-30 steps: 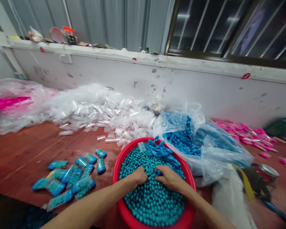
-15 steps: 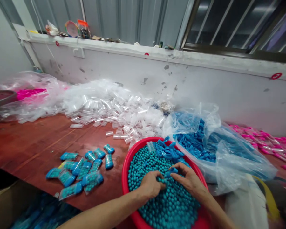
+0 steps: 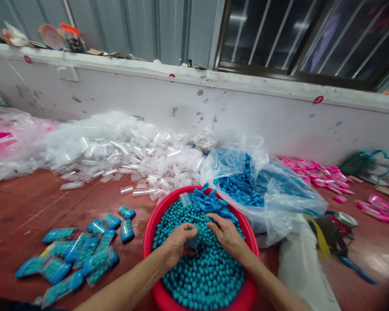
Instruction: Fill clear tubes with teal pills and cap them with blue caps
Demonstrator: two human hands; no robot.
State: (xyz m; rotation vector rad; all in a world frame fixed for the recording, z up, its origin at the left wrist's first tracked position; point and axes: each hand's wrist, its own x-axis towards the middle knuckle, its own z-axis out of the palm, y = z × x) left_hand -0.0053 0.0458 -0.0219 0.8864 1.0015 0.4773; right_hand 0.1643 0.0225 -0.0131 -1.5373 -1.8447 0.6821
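Observation:
A red basin (image 3: 149,231) full of small teal beads (image 3: 197,280) stands before me. Over the beads, my left hand (image 3: 178,245) grips a small clear plastic case (image 3: 196,239) that looks teal with beads inside. My right hand (image 3: 228,235) is just to its right, fingers curled, with a bit of blue, seemingly a cap, between thumb and fingertips; most of it is hidden. A heap of loose blue caps (image 3: 210,201) lies on the beads at the basin's far side, next to an empty clear case (image 3: 185,199).
Left of the basin lie several filled cases with blue caps (image 3: 87,250). Behind is a pile of clear empty cases (image 3: 142,155). A plastic bag of blue caps (image 3: 246,183) sits behind right, with pink pieces (image 3: 317,175) beyond. A white sack (image 3: 301,263) stands at right.
My view has swung right, so the scene sits further left. My left hand has turned and lifted the case into sight. My right hand stays near the caps, its blue piece now less visible.

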